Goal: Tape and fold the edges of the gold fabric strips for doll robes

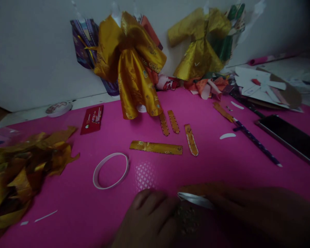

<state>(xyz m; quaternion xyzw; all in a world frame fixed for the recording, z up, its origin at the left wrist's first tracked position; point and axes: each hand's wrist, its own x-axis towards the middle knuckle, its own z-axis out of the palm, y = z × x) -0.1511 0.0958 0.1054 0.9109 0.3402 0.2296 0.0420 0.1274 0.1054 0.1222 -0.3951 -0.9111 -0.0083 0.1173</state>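
My left hand (152,218) is low in the middle with fingers curled together. Its fingertips reach toward a dim cluster of small bead-like bits (187,220), and what they pinch, if anything, is hidden. From the lower right comes my right hand (250,208), closed around a slim silver pointed metal tool (197,199). Whether this is tweezers or scissors I cannot tell. The tool's tip points left, close to the left fingers. A gold-brown piece of fabric (201,188) lies along the tool, touching or close to the right fingers; shadow blurs it.
Gold fabric strips (156,147), a pale ring (95,177) and a red card (92,119) lie on the pink surface (74,199). Fabric scraps (23,175) fill the left. Small garments (136,82) hang behind. A pen (258,141) and phone (291,136) lie right.
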